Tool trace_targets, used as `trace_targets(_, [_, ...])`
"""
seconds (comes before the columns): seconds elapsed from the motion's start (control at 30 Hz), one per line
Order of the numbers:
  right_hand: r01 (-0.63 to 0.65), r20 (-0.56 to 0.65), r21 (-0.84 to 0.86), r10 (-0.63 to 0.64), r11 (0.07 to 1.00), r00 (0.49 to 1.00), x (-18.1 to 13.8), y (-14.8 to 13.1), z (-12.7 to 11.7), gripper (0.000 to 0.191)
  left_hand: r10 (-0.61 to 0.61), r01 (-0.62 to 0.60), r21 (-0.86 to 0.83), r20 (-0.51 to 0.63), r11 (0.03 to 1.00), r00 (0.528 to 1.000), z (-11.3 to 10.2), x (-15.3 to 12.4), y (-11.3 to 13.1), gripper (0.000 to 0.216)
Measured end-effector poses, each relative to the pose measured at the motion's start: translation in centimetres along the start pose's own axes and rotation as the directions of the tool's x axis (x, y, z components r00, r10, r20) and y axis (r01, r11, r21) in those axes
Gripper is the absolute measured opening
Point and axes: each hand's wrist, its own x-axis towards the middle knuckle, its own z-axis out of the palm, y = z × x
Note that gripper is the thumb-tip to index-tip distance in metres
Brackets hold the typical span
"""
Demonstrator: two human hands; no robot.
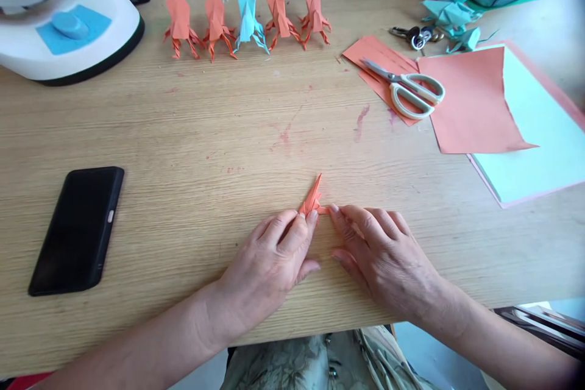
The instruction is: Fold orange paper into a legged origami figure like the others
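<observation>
A small folded piece of orange paper (313, 197) lies on the wooden table (192, 134) near the front edge, its pointed tip sticking up and away from me. My left hand (274, 262) presses on its left side with the fingers close together. My right hand (379, 253) presses on its right side, fingertips meeting the paper. Most of the piece is hidden under both hands.
A row of finished origami figures (249, 19), orange with one blue, stands at the back. A black phone (77, 228) lies at the left. Scissors (409, 88) rest on orange paper sheets (470, 103); pale green sheets (539, 134), keys (415, 35) and teal origami (450, 15) sit right. A white appliance (64, 12) is back left.
</observation>
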Motion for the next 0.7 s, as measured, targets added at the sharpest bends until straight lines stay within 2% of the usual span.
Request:
trace_targets(0.33, [-0.081, 0.013, 0.017, 0.081, 0.997, 0.997, -2.2, 0.1, 0.1, 0.054, -0.021, 0.021, -0.062, 0.009, 0.998, 1.0, 0.2, 0.1, -0.2, 0.064])
trace_targets(0.5, [-0.121, 0.019, -0.027, 0.121, 0.992, 0.992, -2.6, -0.1, 0.3, 0.056, -0.047, 0.052, -0.06, 0.073, 0.997, 0.996, 0.0, 0.6, 0.4, 0.069])
trace_targets(0.63, [-0.151, -0.07, 0.007, 0.151, 0.988, 0.986, -2.1, -0.5, 0.5, 0.057, -0.12, 0.126, -0.127, 0.053, 0.984, 0.991, -0.2, 1.2, 1.7, 0.071])
trace_targets(0.7, [-0.147, -0.13, 0.076, 0.155, 0.986, 0.979, -1.8, -0.9, 0.4, 0.056, -0.161, 0.158, -0.197, 0.0, 0.968, 0.987, -0.3, 1.4, 2.2, 0.062])
